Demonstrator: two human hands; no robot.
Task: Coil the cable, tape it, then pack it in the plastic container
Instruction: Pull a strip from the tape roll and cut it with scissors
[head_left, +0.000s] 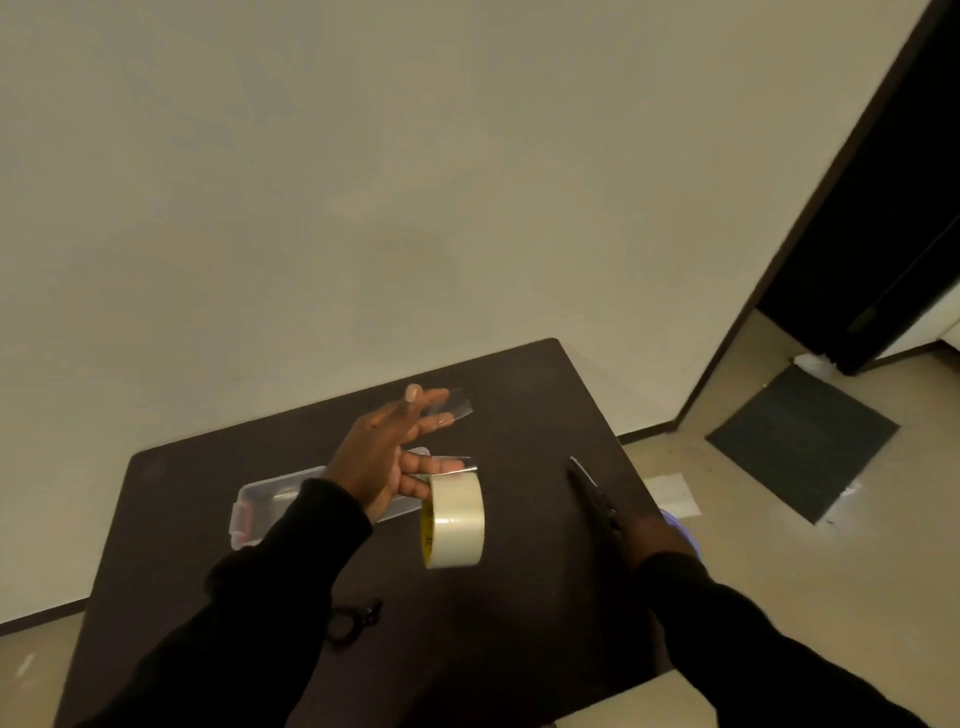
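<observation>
My left hand (379, 457) is raised over the dark table (519, 395) with its fingers spread. A short clear tape strip (454, 408) sticks to its upper fingertips. The tape roll (456, 519) hangs on edge below its lower fingers, joined to them by a pulled-out length of tape. My right hand (655, 540) is closed on black scissors (592, 493), whose blades point up and to the left, right of the roll. A small coiled black cable (353, 621) lies on the table near my left sleeve. The clear plastic container (265, 501) lies behind my left wrist, partly hidden.
The table's right edge runs just past my right hand, with a purple object (683, 525) showing behind it. On the floor to the right lie a white paper (672, 493) and a dark mat (802, 441). A dark doorway stands at the far right.
</observation>
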